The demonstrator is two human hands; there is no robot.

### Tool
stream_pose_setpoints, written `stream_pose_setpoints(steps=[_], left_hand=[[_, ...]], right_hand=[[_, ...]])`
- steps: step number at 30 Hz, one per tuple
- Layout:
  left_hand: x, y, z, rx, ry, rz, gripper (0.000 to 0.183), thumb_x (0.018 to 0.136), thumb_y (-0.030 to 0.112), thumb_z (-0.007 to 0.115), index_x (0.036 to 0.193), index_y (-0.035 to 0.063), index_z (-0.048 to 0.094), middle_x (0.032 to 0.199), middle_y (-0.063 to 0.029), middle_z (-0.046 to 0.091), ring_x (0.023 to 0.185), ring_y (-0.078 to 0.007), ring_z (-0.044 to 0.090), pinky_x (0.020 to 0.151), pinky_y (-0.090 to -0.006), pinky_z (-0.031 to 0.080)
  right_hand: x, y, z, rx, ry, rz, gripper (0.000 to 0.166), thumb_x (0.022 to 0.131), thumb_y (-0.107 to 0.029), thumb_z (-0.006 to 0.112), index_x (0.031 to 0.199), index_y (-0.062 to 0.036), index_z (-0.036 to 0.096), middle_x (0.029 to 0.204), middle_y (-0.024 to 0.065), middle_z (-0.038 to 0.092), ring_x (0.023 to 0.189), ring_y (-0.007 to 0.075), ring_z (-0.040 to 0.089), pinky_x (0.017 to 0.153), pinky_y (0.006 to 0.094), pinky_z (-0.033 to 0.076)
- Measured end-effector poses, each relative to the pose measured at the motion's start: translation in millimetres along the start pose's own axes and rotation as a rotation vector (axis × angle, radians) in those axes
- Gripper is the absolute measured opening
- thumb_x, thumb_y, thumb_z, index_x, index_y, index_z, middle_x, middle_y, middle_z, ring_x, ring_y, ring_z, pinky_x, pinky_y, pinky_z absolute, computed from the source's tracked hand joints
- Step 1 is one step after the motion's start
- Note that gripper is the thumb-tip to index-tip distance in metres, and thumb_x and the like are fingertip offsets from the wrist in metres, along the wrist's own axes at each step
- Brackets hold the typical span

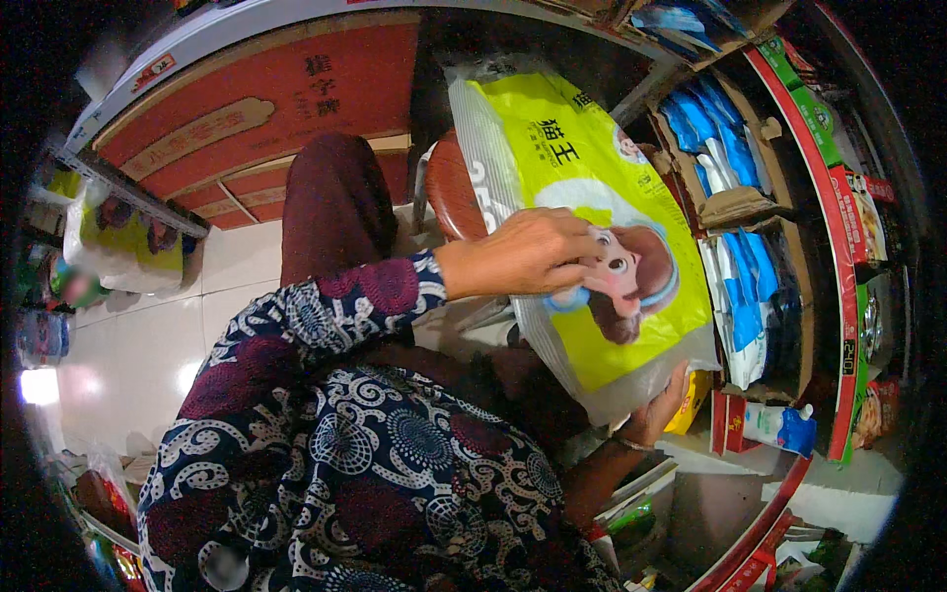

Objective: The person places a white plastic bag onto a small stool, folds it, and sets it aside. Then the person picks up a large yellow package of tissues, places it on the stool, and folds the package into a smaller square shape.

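Note:
A large yellow-green plastic package (510,126) with a clear edge, printed writing and a cartoon face leans at a slant in front of me. My left hand (529,251) lies across its front, fingers bent against the printed face; whether they grip the film is unclear. At the lower corner, my right hand (655,414) holds the package's edge, with part of the fingers hidden behind the plastic. Partly covered by the package is a reddish-brown stool seat (450,189).
Shelves on the right carry cardboard boxes (795,311) of blue-and-white packets (747,277). A blue-and-white spouted pouch (784,429) lies below them. Large red cartons (259,111) fill the shelf ahead. Another yellow-green package (137,244) stands at left by the tiled floor (148,355).

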State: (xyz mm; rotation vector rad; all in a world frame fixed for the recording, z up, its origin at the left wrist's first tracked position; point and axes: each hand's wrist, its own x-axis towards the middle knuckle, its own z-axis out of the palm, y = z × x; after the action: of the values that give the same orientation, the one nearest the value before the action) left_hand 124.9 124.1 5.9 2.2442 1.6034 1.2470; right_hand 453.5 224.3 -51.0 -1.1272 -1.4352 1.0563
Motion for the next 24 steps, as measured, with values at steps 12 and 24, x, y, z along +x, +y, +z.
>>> stream_pose_setpoints(steps=[12,24], left_hand=[[-38.3,-27.5,26.0,0.471,-0.343,-0.174,0.069,0.076,0.056,0.06,0.136,0.0244,0.043,0.144,-0.0168,0.034,0.13,-0.0441,0.032,0.102,-0.0624,0.024],[-51.4,-27.1,9.9,0.333,-0.077,-0.145,0.063,0.076,0.047,0.065,0.13,0.0176,0.049,0.131,-0.0193,0.047,0.121,-0.0442,0.04,0.1,-0.0509,0.034]], right_hand=[[20.2,88.1,-88.6,0.264,0.095,0.048,0.053,0.095,-0.036,0.044,0.132,0.002,0.043,0.125,0.0137,0.049,0.113,0.0258,0.048,0.099,0.0376,0.037],[-3.9,11.6,-53.9,0.23,0.309,0.121,0.062,0.094,-0.04,0.044,0.136,0.0041,0.035,0.118,0.0174,0.053,0.1,0.0232,0.053,0.087,0.036,0.043]])
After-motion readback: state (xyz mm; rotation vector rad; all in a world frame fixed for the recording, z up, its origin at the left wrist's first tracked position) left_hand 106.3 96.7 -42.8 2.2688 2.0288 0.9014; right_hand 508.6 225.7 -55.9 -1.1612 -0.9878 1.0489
